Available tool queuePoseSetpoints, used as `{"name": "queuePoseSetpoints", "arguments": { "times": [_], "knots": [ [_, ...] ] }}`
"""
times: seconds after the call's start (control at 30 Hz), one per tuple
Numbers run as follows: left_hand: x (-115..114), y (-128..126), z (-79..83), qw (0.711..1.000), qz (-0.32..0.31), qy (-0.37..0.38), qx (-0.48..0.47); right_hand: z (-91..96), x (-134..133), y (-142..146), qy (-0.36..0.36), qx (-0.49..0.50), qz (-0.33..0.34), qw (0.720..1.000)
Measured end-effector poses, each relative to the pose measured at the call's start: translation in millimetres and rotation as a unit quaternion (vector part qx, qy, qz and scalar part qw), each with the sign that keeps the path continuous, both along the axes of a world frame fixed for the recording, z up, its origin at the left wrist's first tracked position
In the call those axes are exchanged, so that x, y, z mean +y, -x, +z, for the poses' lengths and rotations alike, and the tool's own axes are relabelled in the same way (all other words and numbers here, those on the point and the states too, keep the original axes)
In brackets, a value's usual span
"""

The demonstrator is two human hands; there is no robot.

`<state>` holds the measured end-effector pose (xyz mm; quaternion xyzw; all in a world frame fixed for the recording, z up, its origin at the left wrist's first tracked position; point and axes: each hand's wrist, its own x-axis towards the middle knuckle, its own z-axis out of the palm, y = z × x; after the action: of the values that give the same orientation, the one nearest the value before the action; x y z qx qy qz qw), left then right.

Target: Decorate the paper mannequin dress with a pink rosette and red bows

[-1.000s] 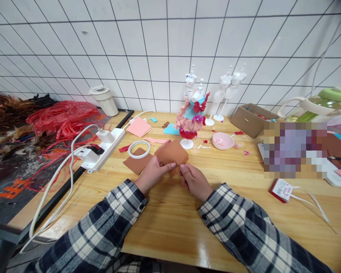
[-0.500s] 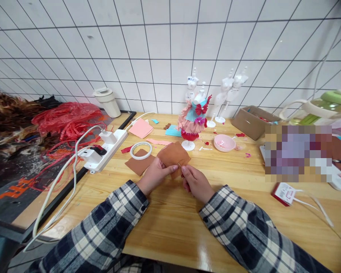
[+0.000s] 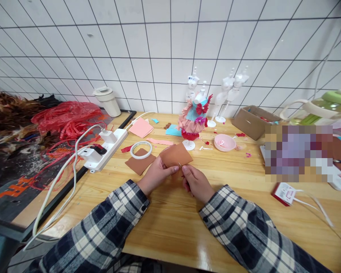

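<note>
My left hand (image 3: 157,173) is closed on the lower edge of a brown crepe paper piece (image 3: 176,154), thumb on top. My right hand (image 3: 196,179) pinches a thin needle (image 3: 180,165), its tip at the paper's lower edge near my left thumb. Left of the hands, a roll of white tape (image 3: 141,150) lies on a brown paper square (image 3: 139,162). Behind the paper stands a small white dress form (image 3: 189,145) wearing a pink, blue and red ruffled dress (image 3: 193,120).
Bare white dress forms (image 3: 226,85) stand by the tiled wall. A pink bowl (image 3: 225,143) and cardboard box (image 3: 251,123) sit to the right. Leftward are a power strip (image 3: 108,149) with cables, a white cup (image 3: 108,101), pink paper (image 3: 141,127) and red plastic netting (image 3: 71,117).
The brown paper has flattened and its upper edge has shifted slightly right and down. Both hands stay in almost the same place, still gripping.
</note>
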<state>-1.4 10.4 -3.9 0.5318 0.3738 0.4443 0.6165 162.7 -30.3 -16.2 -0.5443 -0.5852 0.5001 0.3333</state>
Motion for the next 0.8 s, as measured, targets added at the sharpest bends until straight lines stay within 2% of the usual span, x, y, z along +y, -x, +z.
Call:
{"name": "queuePoseSetpoints", "arguments": {
  "times": [0.53,0.63,0.8],
  "knots": [
    [-5.5,-3.3,5.6,0.999,-0.032,-0.009,0.009,-4.6,1.6,1.0,-0.023,0.015,-0.007,1.000],
    [-3.5,0.5,7.4,1.000,-0.014,-0.018,0.006,-5.9,2.0,1.4,-0.030,0.015,-0.009,0.999],
    [-0.3,4.1,9.5,0.996,0.023,-0.043,0.068,-5.5,0.6,1.8,-0.022,0.009,-0.014,1.000]
  ]
}}
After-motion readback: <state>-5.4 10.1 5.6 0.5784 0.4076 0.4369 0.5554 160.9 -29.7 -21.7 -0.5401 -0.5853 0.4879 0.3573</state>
